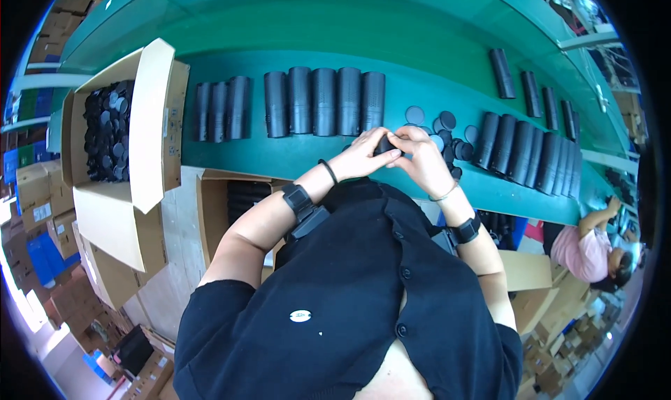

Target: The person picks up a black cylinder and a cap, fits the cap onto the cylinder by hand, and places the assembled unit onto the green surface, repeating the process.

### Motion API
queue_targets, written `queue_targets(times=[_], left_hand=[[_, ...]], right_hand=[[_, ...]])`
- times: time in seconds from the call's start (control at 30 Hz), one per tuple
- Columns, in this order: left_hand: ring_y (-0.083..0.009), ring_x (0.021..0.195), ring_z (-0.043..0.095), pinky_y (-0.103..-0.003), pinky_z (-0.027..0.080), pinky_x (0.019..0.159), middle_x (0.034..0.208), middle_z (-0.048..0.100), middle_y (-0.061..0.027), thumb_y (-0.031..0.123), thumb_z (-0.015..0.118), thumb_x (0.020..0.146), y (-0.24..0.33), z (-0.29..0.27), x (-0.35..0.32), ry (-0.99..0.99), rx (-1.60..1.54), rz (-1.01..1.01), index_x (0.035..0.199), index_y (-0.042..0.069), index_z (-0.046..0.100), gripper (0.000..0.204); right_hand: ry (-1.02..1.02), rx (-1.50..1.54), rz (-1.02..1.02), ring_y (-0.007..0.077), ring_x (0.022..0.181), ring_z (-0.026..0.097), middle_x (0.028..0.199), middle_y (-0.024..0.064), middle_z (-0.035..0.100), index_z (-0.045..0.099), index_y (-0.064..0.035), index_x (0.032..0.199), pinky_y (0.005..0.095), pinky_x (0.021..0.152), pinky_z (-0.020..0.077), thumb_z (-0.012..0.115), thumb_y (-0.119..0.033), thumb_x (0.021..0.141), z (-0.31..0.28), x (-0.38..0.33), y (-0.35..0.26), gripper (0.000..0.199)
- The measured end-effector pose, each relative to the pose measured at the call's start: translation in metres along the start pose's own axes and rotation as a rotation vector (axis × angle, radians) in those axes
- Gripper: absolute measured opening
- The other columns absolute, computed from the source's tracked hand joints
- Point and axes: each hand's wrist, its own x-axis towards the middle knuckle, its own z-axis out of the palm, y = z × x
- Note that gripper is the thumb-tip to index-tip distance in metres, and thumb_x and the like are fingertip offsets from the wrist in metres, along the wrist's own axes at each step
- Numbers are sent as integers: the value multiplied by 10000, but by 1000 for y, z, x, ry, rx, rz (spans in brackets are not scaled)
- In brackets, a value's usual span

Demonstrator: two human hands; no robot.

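Observation:
Both hands meet over the near edge of the green table (300, 155). My left hand (363, 155) and my right hand (418, 157) together grip a small black round part (384, 146), mostly hidden by the fingers. Just beyond the hands lie loose black round caps (442, 124). Rows of black ribbed cylinders lie on the table: one group (325, 101) ahead of the hands, another (222, 111) further left, and a long row (531, 155) to the right.
An open cardboard box (150, 131) full of black round parts (108, 131) stands at the left. Another open box (213, 215) sits below the table edge. More black tubes (531, 89) lie at the far right. A person in pink (583, 250) works at the right. Stacked cartons fill the floor.

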Motion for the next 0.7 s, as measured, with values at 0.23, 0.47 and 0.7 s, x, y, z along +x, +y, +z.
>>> queue_targets(times=[0.23,0.47,0.7], left_hand=[[-251,1266,450,-363,345,1077,1321,468,-152,173,661,885,-11,-10,-13,-15,-103,39,1399,7,310,644],[-196,1152,494,-306,464,914,1267,484,-118,122,732,780,30,-10,-12,-26,-247,-172,1428,69,288,787],[-204,1039,578,-300,521,832,1180,526,-130,85,738,760,25,-9,-6,33,-369,-219,1444,74,268,830]], right_hand=[[60,316,8,172,881,639,944,100,651,699,-93,1133,314,726,526,686,-206,867,23,-1,39,289],[-235,951,392,101,557,613,784,37,632,627,-98,1258,237,490,526,623,-185,923,29,4,35,346],[-250,970,494,110,540,619,767,61,687,656,-129,1233,227,497,518,648,-161,907,28,10,36,327]])
